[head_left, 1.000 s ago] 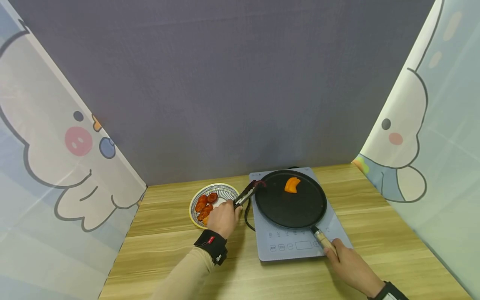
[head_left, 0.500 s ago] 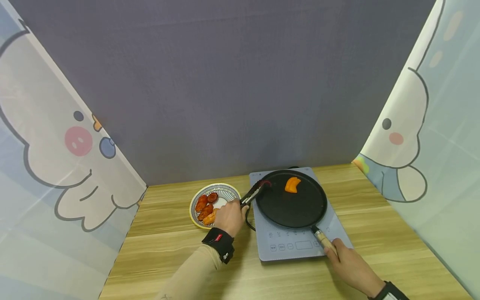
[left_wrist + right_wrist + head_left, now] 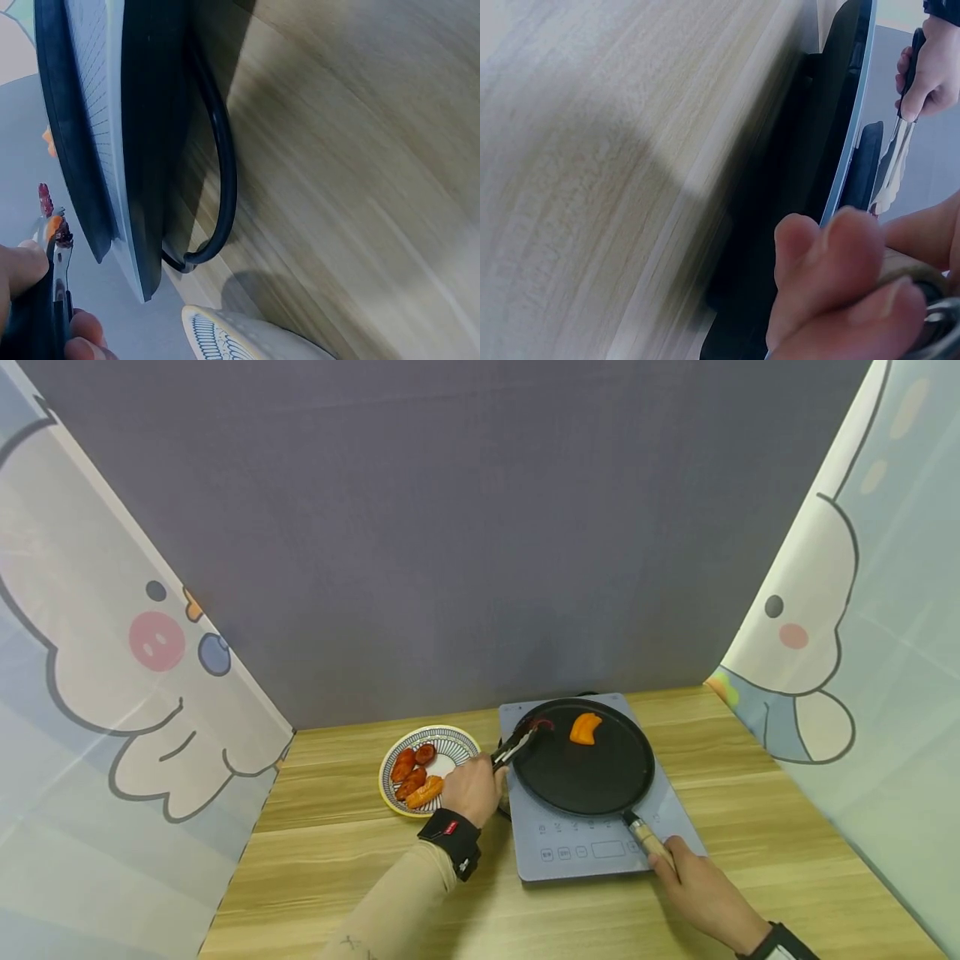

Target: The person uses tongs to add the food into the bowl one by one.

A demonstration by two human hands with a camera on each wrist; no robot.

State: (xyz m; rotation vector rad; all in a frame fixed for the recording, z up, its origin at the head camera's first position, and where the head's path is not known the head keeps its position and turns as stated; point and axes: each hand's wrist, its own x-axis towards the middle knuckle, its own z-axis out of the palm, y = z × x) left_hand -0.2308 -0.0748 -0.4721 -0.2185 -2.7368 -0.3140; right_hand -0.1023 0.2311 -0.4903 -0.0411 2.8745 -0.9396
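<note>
Left hand [image 3: 472, 787] grasping tongs [image 3: 516, 745], right hand [image 3: 693, 885] clutching the pan handle [image 3: 645, 841]; tips could easily knock that orange piece [image 3: 584, 728] off the pan [image 3: 583, 757].

Tongs [image 3: 516, 745] over black pan [image 3: 585, 772]

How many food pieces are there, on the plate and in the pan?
On the plate: 4 reddish-orange pieces
In the black pan: 1 orange piece
Total: 5
</note>
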